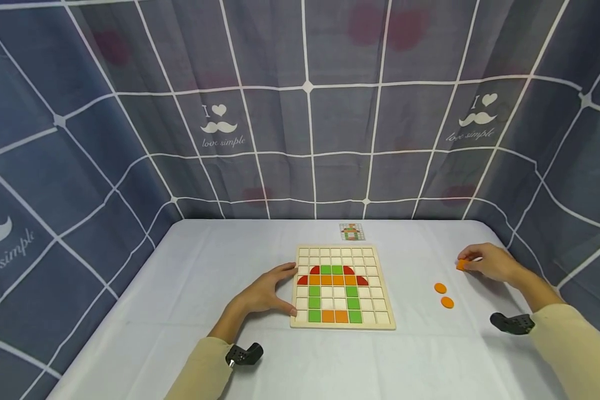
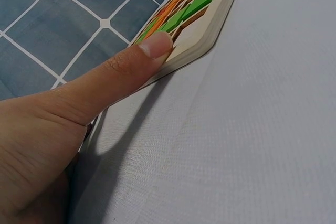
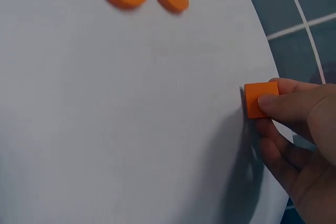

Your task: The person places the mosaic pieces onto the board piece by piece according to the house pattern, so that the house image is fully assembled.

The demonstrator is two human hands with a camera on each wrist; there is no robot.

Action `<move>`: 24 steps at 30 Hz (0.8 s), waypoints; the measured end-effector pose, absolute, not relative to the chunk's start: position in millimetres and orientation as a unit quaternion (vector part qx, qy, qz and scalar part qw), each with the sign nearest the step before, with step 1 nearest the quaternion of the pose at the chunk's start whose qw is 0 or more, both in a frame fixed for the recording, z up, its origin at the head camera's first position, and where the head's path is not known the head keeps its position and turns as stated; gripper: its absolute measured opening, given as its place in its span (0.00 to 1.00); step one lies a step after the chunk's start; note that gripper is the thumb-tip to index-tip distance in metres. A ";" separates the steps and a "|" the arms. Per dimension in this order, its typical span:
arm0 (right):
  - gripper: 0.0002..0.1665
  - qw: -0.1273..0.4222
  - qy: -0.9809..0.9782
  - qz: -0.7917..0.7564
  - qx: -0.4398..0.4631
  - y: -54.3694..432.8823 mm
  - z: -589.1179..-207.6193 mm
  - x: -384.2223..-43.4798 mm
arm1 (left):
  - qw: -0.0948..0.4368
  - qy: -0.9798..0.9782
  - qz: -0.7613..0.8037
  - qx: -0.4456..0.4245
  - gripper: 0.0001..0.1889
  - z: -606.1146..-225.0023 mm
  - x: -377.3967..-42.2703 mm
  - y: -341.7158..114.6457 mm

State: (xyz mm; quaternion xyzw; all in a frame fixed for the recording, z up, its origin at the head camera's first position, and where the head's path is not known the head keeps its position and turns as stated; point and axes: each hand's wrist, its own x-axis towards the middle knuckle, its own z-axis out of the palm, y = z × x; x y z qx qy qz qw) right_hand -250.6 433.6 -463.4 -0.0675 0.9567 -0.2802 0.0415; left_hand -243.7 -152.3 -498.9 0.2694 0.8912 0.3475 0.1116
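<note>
The wooden grid board (image 1: pixel 386 311) lies flat in the middle of the white table, with green, orange and red pieces set in its cells. My left hand (image 1: pixel 267 289) rests along the board's left edge, thumb and fingers spread and fairly straight. In the left wrist view its thumb (image 2: pixel 121 72) presses on the rim near a corner. Over at the right, my right hand (image 1: pixel 492 262) pinches an orange square tile (image 3: pixel 257 99) between thumb and fingers, close over the table. Two orange round discs (image 1: pixel 440 288) (image 1: pixel 447 302) lie between that hand and the board.
Behind the board is a small pattern card (image 1: pixel 352 231) showing a coloured grid figure. Dark blue checked curtains (image 1: pixel 330 122) enclose the table at the back and both sides. The white tablecloth (image 1: pixel 180 278) spreads around the board.
</note>
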 end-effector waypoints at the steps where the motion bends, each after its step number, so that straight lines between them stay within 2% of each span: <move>1: 0.08 0.041 0.956 -0.280 -0.071 429.9 -462.1 -251.0 | 0.111 0.892 0.347 0.269 0.58 -499.1 -243.7 -152.1; 17: 0.14 0.038 0.942 -0.305 -0.132 370.6 -448.5 -263.4 | 0.112 0.891 0.346 0.273 0.58 -500.0 -245.7 -150.4; 24: 0.11 0.052 0.938 -0.312 -0.145 338.3 -449.1 -269.6 | 0.114 0.891 0.346 0.269 0.58 -499.7 -244.4 -152.0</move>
